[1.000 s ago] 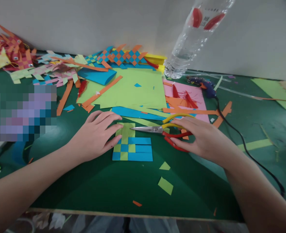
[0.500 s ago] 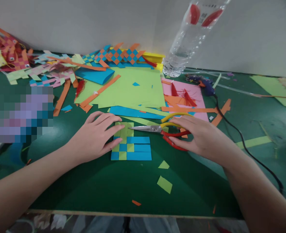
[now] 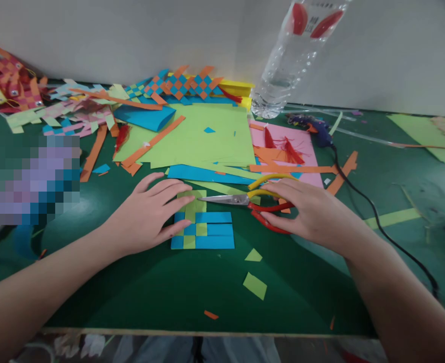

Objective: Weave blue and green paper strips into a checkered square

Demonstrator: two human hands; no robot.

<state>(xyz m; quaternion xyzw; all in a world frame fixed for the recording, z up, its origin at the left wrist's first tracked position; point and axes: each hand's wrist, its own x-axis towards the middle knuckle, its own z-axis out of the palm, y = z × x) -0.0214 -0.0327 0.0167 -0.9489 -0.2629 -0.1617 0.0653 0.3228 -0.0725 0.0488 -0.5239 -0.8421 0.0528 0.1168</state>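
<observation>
A woven mat of green and blue paper strips (image 3: 214, 242) lies on the green table before me. Its blue strips run out to the right and its green ones reach toward the far side. Spread over its left part, my left hand (image 3: 154, 212) rests with fingers apart and hides some of the weave. My right hand (image 3: 301, 209) is closed around the yellow and red handles of a pair of scissors (image 3: 237, 200). The blades look closed or nearly so, pointing left, with the tip over the green strips close to my left fingers.
Behind the mat lie green sheets (image 3: 214, 136), loose orange strips and a pink sheet (image 3: 313, 156) with red tassels. Woven paper fish (image 3: 179, 85) and a plastic bottle (image 3: 278, 75) stand near the wall. To the right is a glue gun (image 3: 322, 133) with a black cord. Green scraps (image 3: 255, 286) lie nearer me.
The whole view has shifted slightly left. Both hands, the scissors and the woven mat keep almost the same places relative to each other.
</observation>
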